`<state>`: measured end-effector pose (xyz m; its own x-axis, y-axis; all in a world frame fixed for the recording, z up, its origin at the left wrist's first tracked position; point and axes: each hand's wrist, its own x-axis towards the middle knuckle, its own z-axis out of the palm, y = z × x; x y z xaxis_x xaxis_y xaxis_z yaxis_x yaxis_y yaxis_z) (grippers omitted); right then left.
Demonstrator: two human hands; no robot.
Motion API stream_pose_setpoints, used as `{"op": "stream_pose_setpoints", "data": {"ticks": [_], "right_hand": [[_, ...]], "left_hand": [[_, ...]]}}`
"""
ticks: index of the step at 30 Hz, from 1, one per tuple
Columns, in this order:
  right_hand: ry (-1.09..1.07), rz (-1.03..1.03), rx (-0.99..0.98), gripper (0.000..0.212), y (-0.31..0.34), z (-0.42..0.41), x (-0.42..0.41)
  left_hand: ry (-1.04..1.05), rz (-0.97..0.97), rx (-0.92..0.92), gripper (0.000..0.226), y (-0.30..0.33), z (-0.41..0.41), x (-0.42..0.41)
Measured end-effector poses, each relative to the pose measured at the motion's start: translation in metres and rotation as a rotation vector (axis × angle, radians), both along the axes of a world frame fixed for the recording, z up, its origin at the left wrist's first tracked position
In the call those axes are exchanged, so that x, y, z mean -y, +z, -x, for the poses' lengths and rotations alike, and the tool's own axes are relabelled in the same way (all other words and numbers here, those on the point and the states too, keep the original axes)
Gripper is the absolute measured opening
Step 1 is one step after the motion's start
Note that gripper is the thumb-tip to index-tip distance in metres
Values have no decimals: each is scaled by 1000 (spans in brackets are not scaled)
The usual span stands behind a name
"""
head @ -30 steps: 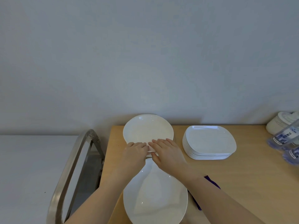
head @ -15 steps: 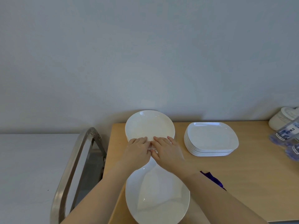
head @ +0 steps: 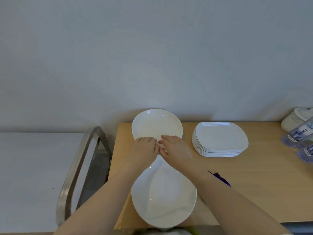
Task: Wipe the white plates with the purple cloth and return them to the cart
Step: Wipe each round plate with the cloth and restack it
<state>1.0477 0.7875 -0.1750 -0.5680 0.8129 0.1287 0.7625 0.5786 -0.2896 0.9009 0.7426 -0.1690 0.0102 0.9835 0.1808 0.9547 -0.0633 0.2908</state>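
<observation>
A stack of round white plates (head: 156, 123) stands at the back left of the wooden table (head: 254, 180). My left hand (head: 144, 150) and my right hand (head: 176, 148) meet at its near rim, fingers lying over the top plate's edge and thumbs tucked below. Another large round white plate (head: 163, 199) lies at the front edge, between my forearms. The purple cloth (head: 220, 178) lies on the table, mostly hidden behind my right forearm.
A stack of rounded-square white plates (head: 220, 139) sits to the right of my hands. A white jar (head: 294, 119) and clear plastic bottles (head: 299, 136) stand at the far right. The cart's metal handle (head: 76, 168) runs along the table's left side.
Both hands stay at the near rim of the far round plate, drawn a little closer together. The whole view has shifted slightly; nothing else has moved.
</observation>
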Motion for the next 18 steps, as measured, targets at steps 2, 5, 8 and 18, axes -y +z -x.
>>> {"op": "stream_pose_setpoints", "data": {"ticks": [2,5,8,18], "right_hand": [[-14,8,-75,29,5,-4,4],[-73,-2,-216,25,11,-16,21],[-137,-39,-314,23,16,-33,41],[-525,134,-144,31,-15,-117,78]], "left_hand": [[20,-39,53,34,5,-4,5],[34,-118,100,27,17,-11,21],[81,-208,124,23,20,-18,41],[416,129,277,33,-23,-19,97]]}}
